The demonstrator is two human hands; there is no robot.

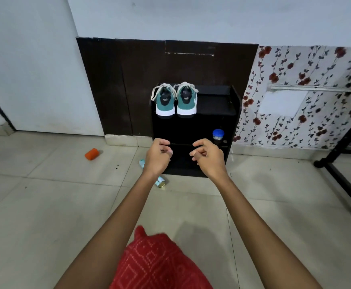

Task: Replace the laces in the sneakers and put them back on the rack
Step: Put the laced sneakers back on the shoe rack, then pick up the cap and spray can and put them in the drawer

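Two teal sneakers with white soles and off-white laces stand side by side, heels toward me, on the left of the top shelf of a black shoe rack (216,105): the left sneaker (164,102) and the right sneaker (186,100). Their lace ends hang loose over the sides. My left hand (157,155) and my right hand (209,156) reach out in front of the rack's lower shelves, below the sneakers. The fingers of both are loosely curled and hold nothing.
A blue-lidded jar (218,135) sits on the rack's middle shelf at the right. On the tiled floor lie an orange object (91,154) at the left and a teal can (161,182) under my left wrist. A black metal stand (337,176) is at the right.
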